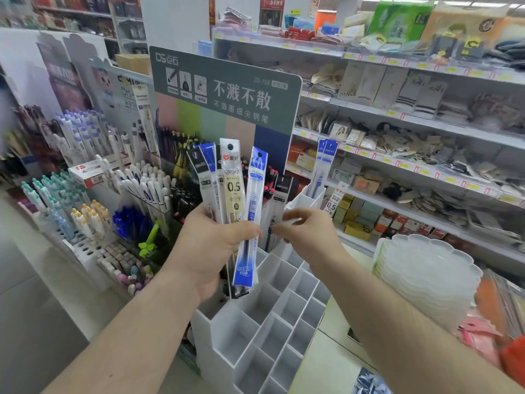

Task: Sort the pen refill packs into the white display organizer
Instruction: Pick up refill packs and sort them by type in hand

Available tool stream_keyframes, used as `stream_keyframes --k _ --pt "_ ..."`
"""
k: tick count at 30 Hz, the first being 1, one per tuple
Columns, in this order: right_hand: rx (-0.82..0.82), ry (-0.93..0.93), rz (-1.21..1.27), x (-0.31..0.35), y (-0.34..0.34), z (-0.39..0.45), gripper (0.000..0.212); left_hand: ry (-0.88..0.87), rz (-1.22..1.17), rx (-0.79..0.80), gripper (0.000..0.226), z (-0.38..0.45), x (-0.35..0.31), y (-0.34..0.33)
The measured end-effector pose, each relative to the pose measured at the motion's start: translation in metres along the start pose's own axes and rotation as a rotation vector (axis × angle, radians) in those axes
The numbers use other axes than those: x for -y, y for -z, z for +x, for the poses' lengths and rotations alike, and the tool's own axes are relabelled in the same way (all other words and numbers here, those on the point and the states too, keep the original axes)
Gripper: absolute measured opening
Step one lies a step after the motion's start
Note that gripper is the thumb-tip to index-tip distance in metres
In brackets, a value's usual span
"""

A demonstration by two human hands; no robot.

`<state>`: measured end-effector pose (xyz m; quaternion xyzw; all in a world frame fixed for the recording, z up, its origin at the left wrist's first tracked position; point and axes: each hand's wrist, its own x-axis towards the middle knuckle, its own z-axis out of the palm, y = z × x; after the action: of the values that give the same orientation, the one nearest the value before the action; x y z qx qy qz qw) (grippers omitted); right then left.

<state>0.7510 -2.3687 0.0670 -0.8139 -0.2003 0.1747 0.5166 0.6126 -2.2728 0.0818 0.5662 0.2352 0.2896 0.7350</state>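
A grey-green sign (224, 89) above the pen display reads "DS点石" at its top left, "DS 758" at its top right, and "不溅不散" in large white characters, with "不溅墨细尖钢笔" beneath. A cream refill pack (231, 180) held in the left hand (207, 248) shows "0.5" and "全针管". The black-topped pack (199, 169) beside it carries "deli". A blue-topped pack (326, 160) standing in the white organizer (227, 334) also bears "deli". On the shelf, a pale box (348, 83) reads "DANCE".
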Motion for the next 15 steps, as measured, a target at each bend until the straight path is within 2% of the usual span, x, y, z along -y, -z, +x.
stream_keyframes --k 2,3,4,6,9,12,15 --pt "-0.138 0.061 0.135 0.004 0.009 -0.006 0.034 0.002 0.024 0.082 0.04 -0.003 0.0 -0.003" --pt "-0.18 0.089 0.227 0.008 0.016 -0.011 0.031 0.003 0.036 0.128 0.039 -0.004 0.0 -0.004" --pt "-0.163 0.102 0.315 0.013 0.022 -0.016 0.022 0.005 0.04 0.166 0.039 -0.005 0.0 -0.006" --pt "0.006 0.108 0.42 0.024 0.03 -0.03 0.006 0.001 0.037 0.224 0.039 -0.005 0.0 -0.011" --pt "0.201 0.124 0.375 0.028 0.031 -0.044 0.017 0.004 0.013 0.262 0.035 -0.005 0.002 -0.02" --pt "0.175 0.147 0.357 0.024 0.034 -0.046 0.022 0.036 -0.004 0.289 0.031 -0.005 0.004 -0.028" --pt "0.097 0.15 0.405 0.02 0.04 -0.047 0.023 0.084 0.008 0.294 0.039 -0.003 0.003 -0.034"
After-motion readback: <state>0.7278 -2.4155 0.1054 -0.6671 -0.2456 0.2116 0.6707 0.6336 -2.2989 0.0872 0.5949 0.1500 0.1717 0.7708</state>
